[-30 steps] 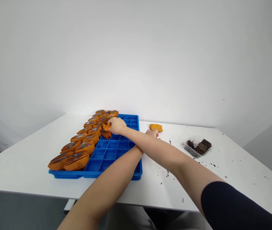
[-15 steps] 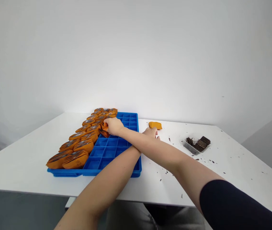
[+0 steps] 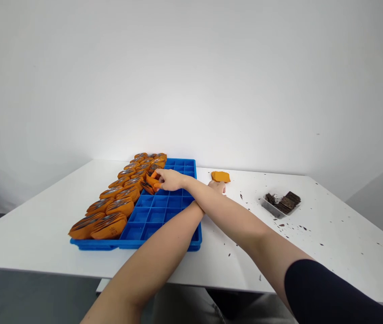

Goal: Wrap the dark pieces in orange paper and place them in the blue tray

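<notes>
Arms crossed: right hand (image 3: 171,179) pinches a folded orange pouch (image 3: 153,181) over a blue tray (image 3: 164,209); left hand (image 3: 217,185) mostly hidden, grip unclear.

No text, label, brand, number or sign can be read anywhere. The orange pouches (image 3: 110,215) filling the blue tray (image 3: 164,211) carry dark markings on their faces, but these are too small and blurred to make out as letters. The loose orange pouch (image 3: 220,176) beyond the tray, the tray itself and the white worktop (image 3: 329,252) show no writing.
</notes>
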Demonstrator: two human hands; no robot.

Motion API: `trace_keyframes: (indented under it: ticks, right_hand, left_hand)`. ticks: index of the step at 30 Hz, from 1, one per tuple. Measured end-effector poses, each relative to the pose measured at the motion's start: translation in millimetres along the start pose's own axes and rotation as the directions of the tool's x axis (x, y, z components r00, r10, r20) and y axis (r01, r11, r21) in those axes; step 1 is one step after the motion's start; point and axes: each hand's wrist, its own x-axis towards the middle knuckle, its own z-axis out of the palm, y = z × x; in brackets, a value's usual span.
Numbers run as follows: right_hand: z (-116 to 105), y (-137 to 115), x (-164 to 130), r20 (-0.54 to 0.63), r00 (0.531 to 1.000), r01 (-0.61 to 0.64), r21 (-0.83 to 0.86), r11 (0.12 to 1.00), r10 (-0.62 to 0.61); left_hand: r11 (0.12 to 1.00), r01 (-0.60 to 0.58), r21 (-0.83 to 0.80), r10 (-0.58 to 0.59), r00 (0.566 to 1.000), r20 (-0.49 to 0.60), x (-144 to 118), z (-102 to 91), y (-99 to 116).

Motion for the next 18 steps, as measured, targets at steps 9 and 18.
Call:
trace_keyframes:
  ticks: [9, 18]
  right_hand:
    - [5, -7, 3, -0.128, 0.991, -0.017, -0.393, 0.920, -0.037]
    - [13, -8, 8, -0.104, 0.994, -0.021, -0.292, 0.956, -0.010]
  left_hand:
    - [0.999, -0.012, 0.031, 0.011, 1.000, 0.017, -1, -1.9, -2]
    - [0.999, -0.021, 0.047, 0.019, 0.999, 0.039, -2, -2.6, -2]
